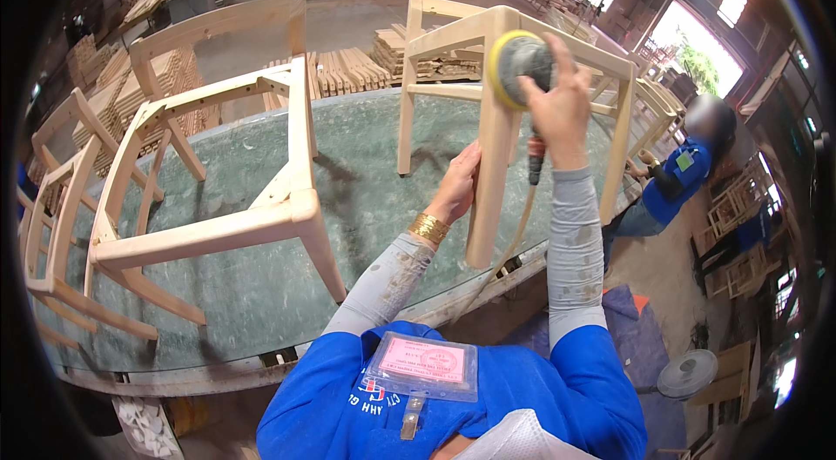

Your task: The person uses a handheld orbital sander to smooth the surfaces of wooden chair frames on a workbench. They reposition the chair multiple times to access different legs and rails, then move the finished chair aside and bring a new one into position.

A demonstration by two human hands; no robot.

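Observation:
A pale wooden chair frame [498, 125] stands on the green worktable [374, 173], one thick leg toward me. My right hand [559, 103] grips a round orbital sander [528, 68] with a yellow-edged pad. The pad's face lies against the side of the leg near its top corner. A hose [522, 225] runs down from the sander past the table edge. Lower down, my left hand [456, 186] rests against the left side of the same leg, its fingers partly hidden behind the wood; whether they wrap round it is hard to see.
On the left of the table stand a larger chair frame [300, 138] and another chair frame [65, 225]. Stacked wooden parts [344, 73] lie beyond the table. A co-worker in blue [675, 181] stands at the right by more chairs. A fan [686, 373] is at lower right.

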